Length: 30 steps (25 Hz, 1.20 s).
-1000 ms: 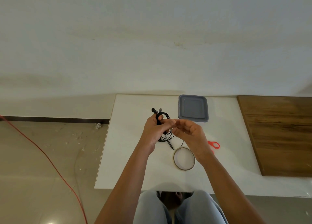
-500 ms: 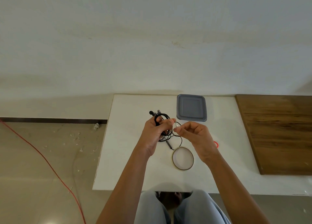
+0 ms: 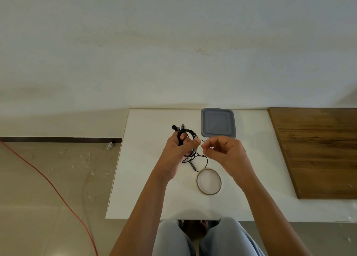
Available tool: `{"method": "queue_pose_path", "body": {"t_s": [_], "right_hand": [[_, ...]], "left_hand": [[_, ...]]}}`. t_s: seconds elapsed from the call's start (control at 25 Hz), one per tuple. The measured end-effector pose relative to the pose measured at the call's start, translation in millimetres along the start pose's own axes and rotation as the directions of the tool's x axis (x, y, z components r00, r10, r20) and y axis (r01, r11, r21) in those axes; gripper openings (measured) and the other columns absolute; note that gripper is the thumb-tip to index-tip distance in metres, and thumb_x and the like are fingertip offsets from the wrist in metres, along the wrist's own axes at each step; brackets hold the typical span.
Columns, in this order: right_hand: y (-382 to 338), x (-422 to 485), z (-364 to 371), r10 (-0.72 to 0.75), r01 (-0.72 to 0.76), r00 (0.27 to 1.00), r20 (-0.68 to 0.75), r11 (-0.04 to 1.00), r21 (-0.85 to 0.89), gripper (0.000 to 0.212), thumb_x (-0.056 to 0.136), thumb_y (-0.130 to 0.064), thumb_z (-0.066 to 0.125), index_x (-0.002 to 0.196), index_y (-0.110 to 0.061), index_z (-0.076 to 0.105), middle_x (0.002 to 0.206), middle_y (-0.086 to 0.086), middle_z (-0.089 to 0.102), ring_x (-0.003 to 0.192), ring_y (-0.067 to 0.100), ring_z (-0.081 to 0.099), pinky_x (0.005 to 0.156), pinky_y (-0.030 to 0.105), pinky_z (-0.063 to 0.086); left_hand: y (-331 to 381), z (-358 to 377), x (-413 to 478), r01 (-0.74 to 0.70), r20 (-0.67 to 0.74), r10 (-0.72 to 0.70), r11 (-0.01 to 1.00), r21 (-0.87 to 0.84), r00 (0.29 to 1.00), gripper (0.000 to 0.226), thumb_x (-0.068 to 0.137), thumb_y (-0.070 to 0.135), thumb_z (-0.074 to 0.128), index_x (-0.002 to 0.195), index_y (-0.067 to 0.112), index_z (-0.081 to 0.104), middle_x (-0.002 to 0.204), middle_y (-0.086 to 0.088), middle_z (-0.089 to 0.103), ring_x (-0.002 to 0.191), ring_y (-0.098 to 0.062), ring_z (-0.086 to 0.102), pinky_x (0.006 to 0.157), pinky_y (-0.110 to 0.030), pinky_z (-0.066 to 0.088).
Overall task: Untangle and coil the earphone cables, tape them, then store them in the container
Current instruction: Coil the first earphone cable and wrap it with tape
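1. The right hand has drawn toward 3 o'clock, off the left hand.
2. The left grip clamps the earphone coil above the table, at 11 o'clock of the tape roll. The right grip pinches a pale strip.
3. The coil's long axis runs 12 to 6, with the earbuds at 12.

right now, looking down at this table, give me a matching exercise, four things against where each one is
Things:
1. earphone cable
2. tape roll
3. container
4. wooden board

Places:
a. flat on the table, between the forearms
b. over the table's right end
c. coiled in the left hand
d. at the table's far edge, lid on

Pairs: 1-c, 2-a, 3-d, 4-b
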State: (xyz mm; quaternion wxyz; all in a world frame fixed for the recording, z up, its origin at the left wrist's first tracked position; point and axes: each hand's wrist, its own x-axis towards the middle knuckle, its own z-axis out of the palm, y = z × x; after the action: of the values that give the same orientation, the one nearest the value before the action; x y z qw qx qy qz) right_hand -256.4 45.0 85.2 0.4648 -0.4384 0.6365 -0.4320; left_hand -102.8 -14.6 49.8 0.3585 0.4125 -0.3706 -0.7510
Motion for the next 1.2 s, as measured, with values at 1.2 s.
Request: {"method": "queue_pose_path", "body": {"t_s": [1.2], "right_hand": [[-16,18,8,0.005,-0.005,1.000,0.000,0.934,-0.357,0.014,0.081,-0.019,0.072,0.090,-0.029,0.077,0.076,-0.006,0.072,0.062,0.006,0.057,0.060,0.014,0.043]], "left_hand": [[16,13,-7,0.128,0.123,-0.117,0.988,-0.084,0.985,0.027,0.101,0.008,0.039,0.112,0.004,0.063,0.073,0.002,0.060,0.063,-0.004,0.053,0.068,-0.017,0.050]]}}
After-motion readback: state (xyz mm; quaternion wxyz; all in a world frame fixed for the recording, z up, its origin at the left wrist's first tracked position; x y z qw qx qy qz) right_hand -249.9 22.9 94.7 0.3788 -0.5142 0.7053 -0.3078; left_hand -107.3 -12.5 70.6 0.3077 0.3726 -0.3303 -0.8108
